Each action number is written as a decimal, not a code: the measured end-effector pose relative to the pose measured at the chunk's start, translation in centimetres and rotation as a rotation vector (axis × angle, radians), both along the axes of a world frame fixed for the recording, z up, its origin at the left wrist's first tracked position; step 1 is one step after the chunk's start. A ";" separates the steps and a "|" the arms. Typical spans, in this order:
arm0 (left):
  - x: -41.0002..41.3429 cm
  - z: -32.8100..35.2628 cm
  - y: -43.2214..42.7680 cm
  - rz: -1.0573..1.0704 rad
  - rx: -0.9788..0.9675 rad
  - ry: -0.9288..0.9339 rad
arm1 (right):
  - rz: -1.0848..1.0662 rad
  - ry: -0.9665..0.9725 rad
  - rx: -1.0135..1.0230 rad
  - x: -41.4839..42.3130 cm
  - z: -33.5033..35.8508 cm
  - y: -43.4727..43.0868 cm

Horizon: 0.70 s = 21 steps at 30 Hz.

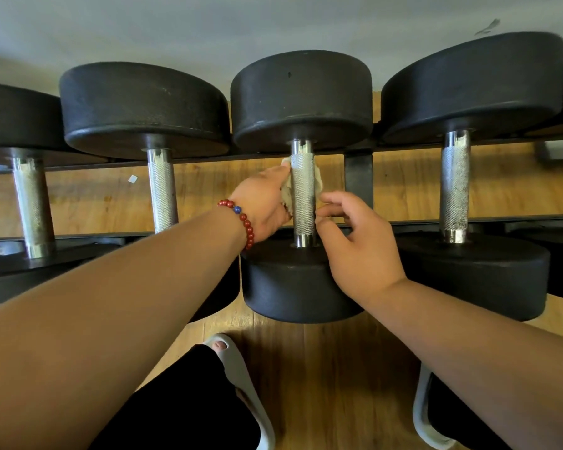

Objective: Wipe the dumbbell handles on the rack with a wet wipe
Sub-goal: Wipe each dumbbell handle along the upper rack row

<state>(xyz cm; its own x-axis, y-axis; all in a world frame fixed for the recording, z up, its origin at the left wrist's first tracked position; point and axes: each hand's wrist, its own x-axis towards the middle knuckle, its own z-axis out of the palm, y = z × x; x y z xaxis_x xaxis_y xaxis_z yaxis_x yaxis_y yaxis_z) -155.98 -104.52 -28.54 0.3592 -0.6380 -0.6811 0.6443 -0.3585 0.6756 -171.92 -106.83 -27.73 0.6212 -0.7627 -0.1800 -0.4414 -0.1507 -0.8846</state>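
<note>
Left hand with red bead bracelet grips an off-white wet wipe, pressed to the left side of the knurled silver steel handle of the black round-headed dumbbell, third from left on the black metal rack. The wipe passes behind the handle and its edge shows on the right. Right hand is just beside the handle's right side, fingers loosely curled, tips at the bar; whether they pinch the wipe cannot be told. The handle's long axis runs away from the person, so wiping strokes likely go along it, near to far. Left hand is nearer and doing the work.
</note>
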 end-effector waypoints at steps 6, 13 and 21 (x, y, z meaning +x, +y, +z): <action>-0.2 -0.2 -0.3 0.007 0.007 -0.097 | -0.001 -0.001 -0.009 0.0 -0.2 0.0; 0.9 -0.1 0.6 -0.042 -0.103 -0.102 | -0.001 -0.008 -0.014 0.0 -0.1 -0.1; 0.2 -0.4 1.6 -0.166 0.008 0.013 | 0.000 0.013 -0.006 0.1 -0.3 0.1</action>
